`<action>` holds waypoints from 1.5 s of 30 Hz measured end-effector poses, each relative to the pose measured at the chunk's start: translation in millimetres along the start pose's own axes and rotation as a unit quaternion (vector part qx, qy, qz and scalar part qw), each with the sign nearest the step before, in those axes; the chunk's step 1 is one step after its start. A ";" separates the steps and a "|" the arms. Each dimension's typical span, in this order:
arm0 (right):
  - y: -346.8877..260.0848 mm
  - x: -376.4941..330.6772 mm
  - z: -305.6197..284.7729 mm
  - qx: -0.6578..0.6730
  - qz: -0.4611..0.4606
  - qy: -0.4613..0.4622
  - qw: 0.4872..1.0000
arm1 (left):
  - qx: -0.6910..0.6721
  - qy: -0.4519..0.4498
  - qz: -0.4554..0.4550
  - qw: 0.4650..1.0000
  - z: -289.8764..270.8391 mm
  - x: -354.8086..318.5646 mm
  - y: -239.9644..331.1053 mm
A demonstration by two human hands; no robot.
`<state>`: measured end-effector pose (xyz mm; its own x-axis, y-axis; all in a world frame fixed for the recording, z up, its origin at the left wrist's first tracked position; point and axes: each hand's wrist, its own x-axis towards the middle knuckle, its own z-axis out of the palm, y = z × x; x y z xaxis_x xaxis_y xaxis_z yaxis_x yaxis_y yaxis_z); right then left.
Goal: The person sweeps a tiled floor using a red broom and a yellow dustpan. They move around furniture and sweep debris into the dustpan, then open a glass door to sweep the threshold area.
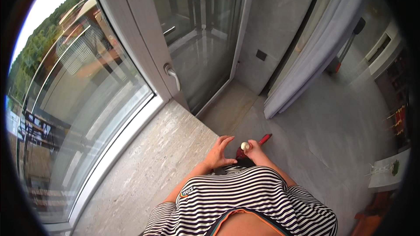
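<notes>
In front of my striped shirt, my left hand [217,154] is raised with thumb and fingers apart in a curve, and nothing is in it. Close to its right, my right hand [255,152] is closed around a small cream-coloured thing with a rounded end [245,146]. Most of that thing is hidden in my fingers, so its kind does not show. Below the hands are a dark red patch [240,153] and a red and black pointed shape [265,139] near the floor, perhaps footwear; I cannot tell.
To my left runs a speckled stone ledge [153,148] under a large window [96,105]. Ahead are a glass door with a metal handle [173,77] and a pale curtain [306,70]. Grey tiled floor [315,135] stretches right, where a stick-like appliance [345,48] stands.
</notes>
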<state>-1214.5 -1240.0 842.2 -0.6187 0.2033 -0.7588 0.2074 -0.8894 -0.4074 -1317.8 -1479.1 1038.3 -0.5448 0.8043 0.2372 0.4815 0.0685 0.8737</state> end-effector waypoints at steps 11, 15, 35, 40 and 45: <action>-40.0 -16.3 133.1 -0.723 0.008 -0.103 0.684 | -0.128 0.045 -0.097 0.986 18.4 -24.1 -48.3; -91.6 20.9 247.4 -0.711 -0.217 -0.144 0.653 | -0.142 0.081 -0.107 0.981 19.0 -30.6 -53.5; -36.9 123.0 478.7 -0.586 -0.567 -0.308 0.490 | -0.232 0.415 -0.298 0.828 89.7 -48.7 -50.8; -72.3 75.7 493.0 -0.731 -0.574 -0.270 0.250 | -0.225 0.442 -0.310 0.811 95.2 -48.6 -52.5; -71.6 75.9 485.5 -0.691 -0.624 -0.274 0.242 | -0.245 0.451 -0.314 0.799 94.5 -47.7 -58.8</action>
<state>-1644.1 -1359.7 1060.5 -0.7820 -0.4602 0.4204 -0.5783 0.7874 -0.2137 -1255.3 -1465.7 935.4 -0.9525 -0.0659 -0.2972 -0.2876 -0.1257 0.9495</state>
